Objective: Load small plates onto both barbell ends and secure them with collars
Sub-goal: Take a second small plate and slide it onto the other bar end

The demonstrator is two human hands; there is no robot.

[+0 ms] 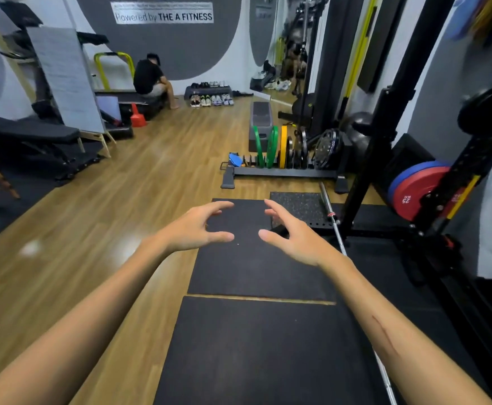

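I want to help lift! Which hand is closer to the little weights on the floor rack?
Probably the right hand. Both hands are empty and spread, but the plate rack stands ahead and to the right, as does the barbell on the floor. The left hand would have to cross over.

Gym: plate rack [282, 168], squat rack [384, 141], bench [28, 133], rubber mats [256, 264], "THE A FITNESS" sign [163, 13].

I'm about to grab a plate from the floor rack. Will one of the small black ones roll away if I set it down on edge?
Probably yes. The small black plates are round discs that stand on edge only because the rack slots them; on the glossy wood floor one would likely roll or tip. They look like iron, so heavy for their size. Both hands are free.
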